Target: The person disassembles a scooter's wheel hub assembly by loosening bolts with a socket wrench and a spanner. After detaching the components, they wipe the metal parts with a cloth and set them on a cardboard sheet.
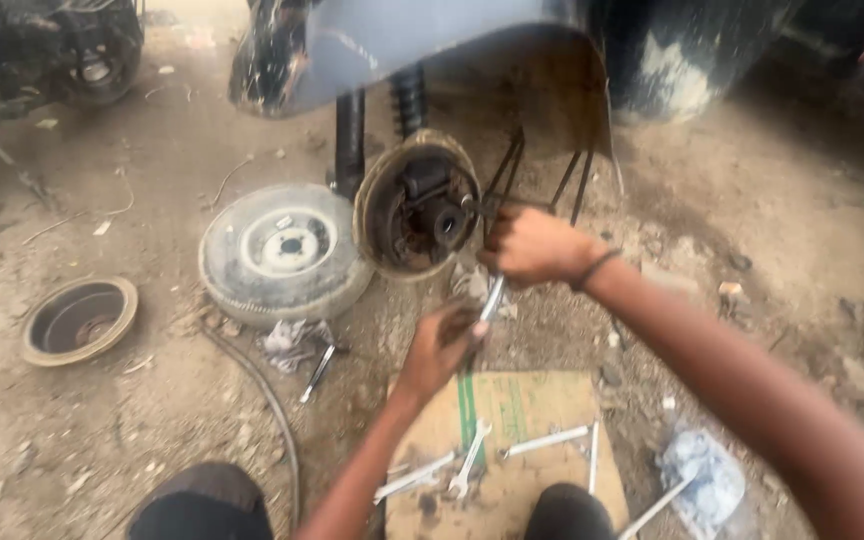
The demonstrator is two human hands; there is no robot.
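Wrench [491,298]: centre of frame, just below the brake hub [418,205]. Upper end is clasped in the closed right hand [530,246]; lower end is gripped by the closed left hand [442,345].

A person's right hand [532,245] and left hand [442,345] both gripped a wrench [490,300] just below and right of the brake hub [417,205], which sat under the vehicle's fender [432,40]. A removed wheel [282,250] lay on the ground to the hub's left, a brake drum [79,320] farther left. Spanners [472,460] lay on cardboard [522,410] between the person's knees.
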